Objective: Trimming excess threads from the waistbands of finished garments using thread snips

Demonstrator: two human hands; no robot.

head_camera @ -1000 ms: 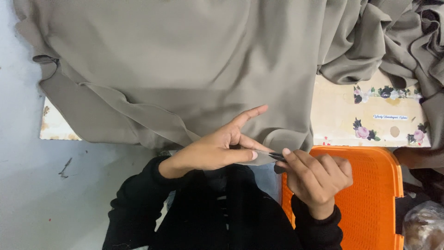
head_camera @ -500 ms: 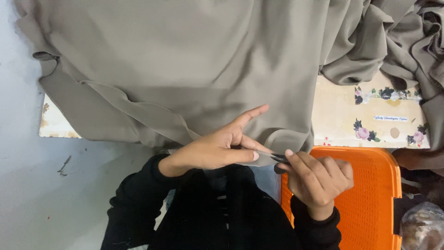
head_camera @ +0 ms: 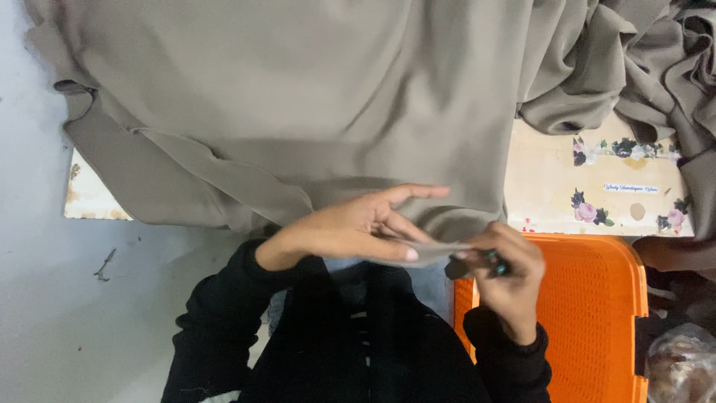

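Note:
A large grey-beige cloth drapes over the table and hangs toward my lap. My left hand pinches a narrow edge strip of that cloth between thumb and fingers, the index finger stretched out. My right hand is closed around a small dark tool with a teal part, its tip at the strip's end. I cannot tell what kind of tool it is. Both sleeves are black.
An orange mesh plastic basket stands at my right. The table surface is cream with flower stickers. More bunched cloth lies at the far right. A clear bag sits at the bottom right. Grey floor lies left.
My right hand has shifted slightly right and turned, so the dark tool now shows. The cloth strip is pulled longer between the two hands. The left hand stays in place.

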